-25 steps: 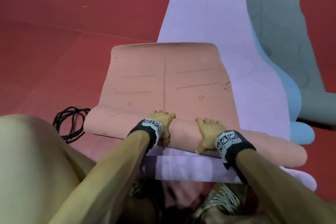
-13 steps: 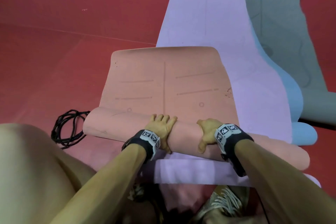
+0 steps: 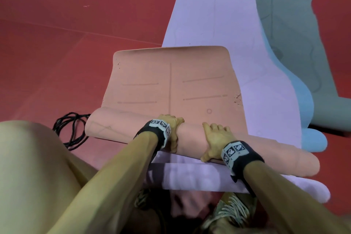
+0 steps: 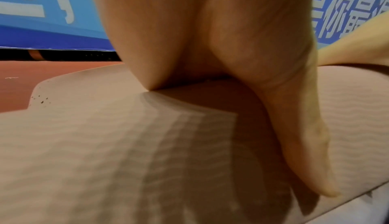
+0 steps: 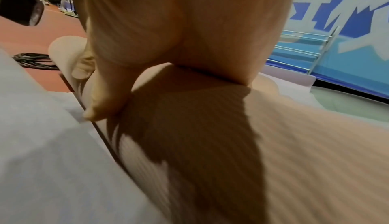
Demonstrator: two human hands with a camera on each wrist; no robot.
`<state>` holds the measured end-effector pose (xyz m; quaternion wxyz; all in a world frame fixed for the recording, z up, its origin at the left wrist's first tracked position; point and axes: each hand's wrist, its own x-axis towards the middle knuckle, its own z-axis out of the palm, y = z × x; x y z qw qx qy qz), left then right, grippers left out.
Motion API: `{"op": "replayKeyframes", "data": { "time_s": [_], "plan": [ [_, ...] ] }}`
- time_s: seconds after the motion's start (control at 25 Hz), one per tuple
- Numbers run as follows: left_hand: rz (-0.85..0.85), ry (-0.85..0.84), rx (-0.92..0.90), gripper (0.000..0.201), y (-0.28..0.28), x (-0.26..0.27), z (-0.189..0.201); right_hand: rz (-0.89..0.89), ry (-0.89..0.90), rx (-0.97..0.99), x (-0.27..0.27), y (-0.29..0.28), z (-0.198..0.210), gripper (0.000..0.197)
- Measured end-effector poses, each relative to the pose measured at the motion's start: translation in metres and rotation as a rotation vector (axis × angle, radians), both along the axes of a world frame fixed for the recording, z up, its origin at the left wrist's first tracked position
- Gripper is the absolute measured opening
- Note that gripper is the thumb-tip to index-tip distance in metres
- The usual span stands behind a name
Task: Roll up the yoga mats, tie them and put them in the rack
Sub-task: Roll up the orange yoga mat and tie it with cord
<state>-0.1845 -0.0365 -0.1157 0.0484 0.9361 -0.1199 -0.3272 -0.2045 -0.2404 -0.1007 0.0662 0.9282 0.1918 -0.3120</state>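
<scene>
Both hands, left hand (image 3: 173, 129) and right hand (image 3: 214, 139), press flat with fingers spread on the half-rolled pink mat (image 3: 171, 83), which lies over the lilac mat (image 3: 218, 24) on the floor. To roll it well, push evenly with both palms, keeping the roll (image 3: 117, 127) tight and its ends square so it doesn't cone.

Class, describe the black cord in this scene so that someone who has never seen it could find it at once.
Start from the red floor and find the peach mat, half rolled under the left hand and right hand. Just off the roll's left end lies the black cord, a loose tangle of thin loops, the only dark, stringy thing among broad pastel mats.
</scene>
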Motion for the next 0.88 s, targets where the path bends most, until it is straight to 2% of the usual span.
{"op": "replayKeyframes", "data": {
  "time_s": [0.12,0.2,0.32,0.48,0.56,0.68,0.8,0.88],
  "plan": [
    [-0.022,0.017,0.0,0.101,-0.001,-0.004,-0.006,0.011,-0.064,0.0,-0.004,0.001,-0.001,0.11],
    [-0.027,-0.056,0.012,0.105,-0.001,-0.014,-0.01,0.012,-0.044,-0.006,0.001,0.002,0.001,0.099],
    [-0.06,-0.182,0.007,0.119,0.0,-0.027,-0.015,-0.023,0.036,0.008,0.015,0.003,0.002,0.092],
    [-0.109,-0.242,0.068,0.132,-0.001,-0.042,-0.015,-0.179,0.27,0.065,0.034,0.001,0.007,0.092],
    [-0.119,-0.25,0.08,0.127,-0.003,-0.044,-0.016,-0.202,0.34,0.065,0.035,0.001,0.007,0.095],
    [-0.127,-0.219,0.081,0.115,-0.006,-0.035,-0.013,-0.202,0.323,0.046,0.028,0.001,0.003,0.104],
    [-0.095,-0.14,0.074,0.102,-0.006,-0.018,-0.006,-0.128,0.191,0.029,0.016,0.003,0.001,0.11],
    [-0.07,-0.077,0.051,0.1,-0.006,-0.006,-0.002,-0.053,0.09,0.006,0.005,0.006,0.002,0.117]
  ]
}}
